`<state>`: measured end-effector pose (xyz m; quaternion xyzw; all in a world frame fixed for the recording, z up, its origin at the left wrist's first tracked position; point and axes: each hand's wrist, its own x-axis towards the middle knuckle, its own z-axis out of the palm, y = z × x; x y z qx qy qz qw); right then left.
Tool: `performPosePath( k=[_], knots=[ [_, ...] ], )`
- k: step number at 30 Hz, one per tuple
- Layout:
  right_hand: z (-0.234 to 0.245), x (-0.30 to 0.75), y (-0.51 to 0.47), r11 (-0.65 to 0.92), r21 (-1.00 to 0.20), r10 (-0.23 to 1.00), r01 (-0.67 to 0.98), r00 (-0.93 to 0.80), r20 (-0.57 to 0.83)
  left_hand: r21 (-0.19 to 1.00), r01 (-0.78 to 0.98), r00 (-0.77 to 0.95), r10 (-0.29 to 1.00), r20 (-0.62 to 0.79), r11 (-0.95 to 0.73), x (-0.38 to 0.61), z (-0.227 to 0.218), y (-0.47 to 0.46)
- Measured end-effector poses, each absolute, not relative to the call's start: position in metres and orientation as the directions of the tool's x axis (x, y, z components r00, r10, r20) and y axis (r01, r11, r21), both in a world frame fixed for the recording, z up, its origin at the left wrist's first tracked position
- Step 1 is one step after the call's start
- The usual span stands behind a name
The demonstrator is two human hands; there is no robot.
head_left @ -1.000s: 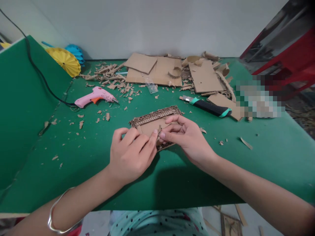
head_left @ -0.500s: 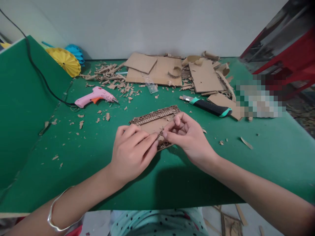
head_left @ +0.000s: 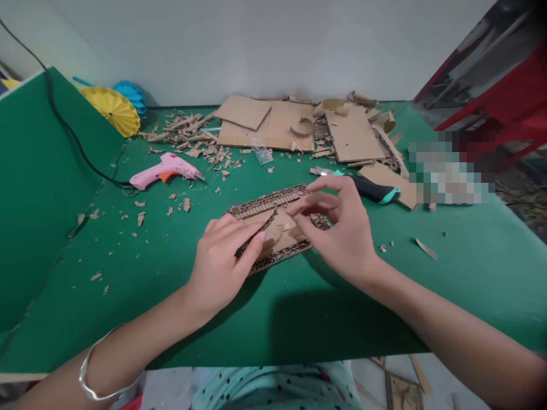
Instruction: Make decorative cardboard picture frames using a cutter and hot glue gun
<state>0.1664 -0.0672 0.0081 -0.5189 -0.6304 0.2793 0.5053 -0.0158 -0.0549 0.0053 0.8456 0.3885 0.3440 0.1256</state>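
Note:
A rectangular cardboard frame [head_left: 273, 202] with corrugated strips along its edges lies flat on the green table [head_left: 299, 307] in front of me. My left hand [head_left: 224, 259] rests on its near left part, fingers together, pinching a thin dark cardboard strip [head_left: 256, 232] that rises at a slant. My right hand [head_left: 337, 228] hovers over the frame's right side, thumb and fingers curled in a pinch close to the surface; what they hold is too small to make out.
A pink glue gun [head_left: 164, 169] with a black cord lies at the left. A teal-and-black utility knife [head_left: 371, 191] sits right behind my right hand. Cardboard sheets [head_left: 277, 122] and scraps [head_left: 192, 134] crowd the back. Yellow and blue paper fans [head_left: 113, 105] stand far left.
My hands have drawn apart: the right hand rose and moved right, the left slid down-left with the thin strip lifting off the frame. More of the frame's middle shows.

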Motion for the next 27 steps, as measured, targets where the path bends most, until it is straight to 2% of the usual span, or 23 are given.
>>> performPosePath(
  k=[2,5,10,21,27],
  knots=[
    [0.01,0.159,-0.071,0.176,-0.965,0.982,0.192,0.032,0.185,0.351,0.604,0.498,0.683,0.535,-0.716,-0.017,0.004,-0.055],
    [0.01,0.152,-0.075,-0.004,-1.0,1.0,-0.011,-0.02,-0.003,0.157,0.625,0.561,0.58,0.591,-0.765,-0.018,0.003,-0.055],
    [0.009,0.15,-0.074,-0.104,-0.986,0.994,-0.132,-0.044,-0.099,-0.064,0.627,0.624,0.451,0.639,-0.777,-0.017,0.006,-0.056],
    [0.01,0.148,-0.076,-0.087,-0.986,0.996,-0.144,-0.004,-0.087,-0.272,0.618,0.697,0.353,0.624,-0.738,-0.017,0.01,-0.059],
    [0.009,0.147,-0.076,-0.088,-0.984,0.996,-0.155,0.003,-0.09,-0.272,0.635,0.694,0.378,0.613,-0.723,-0.016,0.01,-0.059]
  ],
)
